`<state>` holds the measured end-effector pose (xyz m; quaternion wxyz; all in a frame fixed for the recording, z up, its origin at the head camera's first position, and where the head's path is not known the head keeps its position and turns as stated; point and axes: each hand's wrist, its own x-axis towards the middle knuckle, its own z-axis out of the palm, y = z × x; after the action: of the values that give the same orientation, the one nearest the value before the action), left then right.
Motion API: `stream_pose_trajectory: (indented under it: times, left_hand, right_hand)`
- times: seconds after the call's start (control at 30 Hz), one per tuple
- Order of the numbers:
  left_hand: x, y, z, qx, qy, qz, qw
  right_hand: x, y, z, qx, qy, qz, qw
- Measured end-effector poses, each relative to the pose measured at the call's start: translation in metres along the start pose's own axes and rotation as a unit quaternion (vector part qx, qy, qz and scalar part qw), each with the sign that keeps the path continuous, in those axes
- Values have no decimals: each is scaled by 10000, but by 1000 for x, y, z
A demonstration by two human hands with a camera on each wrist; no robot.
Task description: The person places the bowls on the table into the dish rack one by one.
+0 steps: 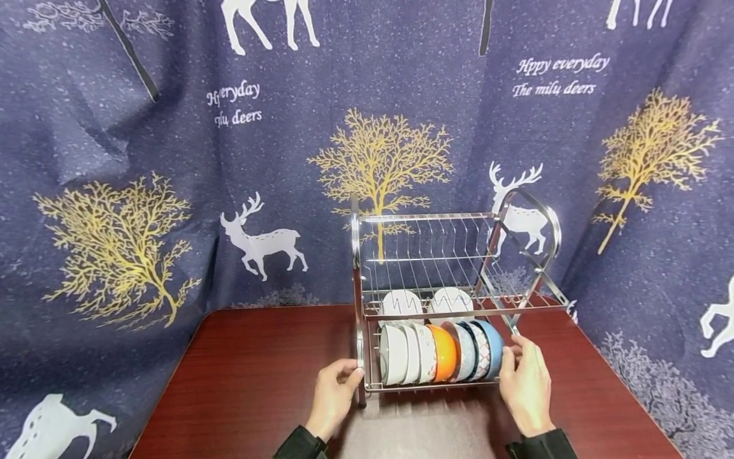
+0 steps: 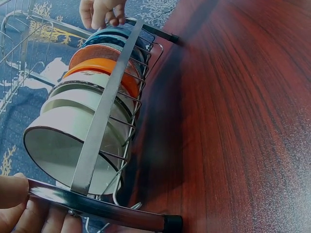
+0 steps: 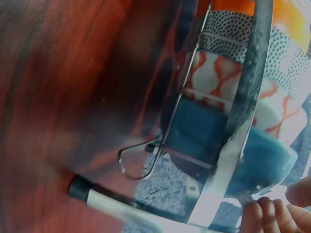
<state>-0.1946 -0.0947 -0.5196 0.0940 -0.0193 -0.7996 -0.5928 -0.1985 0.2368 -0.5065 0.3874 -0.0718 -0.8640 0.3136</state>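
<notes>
Low in the frame's centre, the dish rack [image 1: 453, 268] stands on the tabletop [image 1: 252, 370] between both hands: left hand [image 1: 335, 392] grips its left leg, right hand [image 1: 524, 382] curls round its right end; bowls [image 1: 441, 352] partly hide the fingertips.

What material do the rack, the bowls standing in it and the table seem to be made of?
Rack: probably chromed or stainless steel, since its thin wires and bars shine like a mirror.
Bowls: likely glazed ceramic, glossy with painted patterns; the orange bowl could be plastic.
Table: dark red wood grain under a glossy finish, perhaps veneer or laminate.
</notes>
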Motion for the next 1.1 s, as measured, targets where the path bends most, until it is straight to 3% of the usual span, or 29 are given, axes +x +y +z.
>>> stream_pose_trajectory:
  times: [0.27, 0.53, 0.63, 0.73, 0.8, 0.87, 0.93, 1.1]
  left_hand:
    - [0, 0, 0, 65, 51, 17, 10000]
    - [0, 2, 0, 27, 69, -13, 10000]
    - [0, 1, 0, 46, 70, -11, 10000]
    - [0, 1, 0, 121, 80, 33, 9999]
    - [0, 1, 0, 124, 85, 49, 9999]
    - [0, 1, 0, 145, 91, 58, 9998]
    - [0, 1, 0, 176, 98, 73, 9998]
    - [1, 2, 1, 257, 151, 172, 9994]
  right_hand:
    - [1, 6, -4, -287, 20, 544, 9981]
    - [6, 15, -3, -238, -12, 531, 9983]
    - [7, 19, -4, 1, -265, 960, 9950]
    - [8, 20, -6, 832, -636, 1816, 9778]
    - [9, 22, -7, 1559, -804, 2406, 9546]
    - [10, 27, -7, 2223, -865, 2693, 9331]
    - [9, 38, -3, 2748, -870, 2748, 9173]
    - [5, 81, 14, 3252, -958, 2504, 9069]
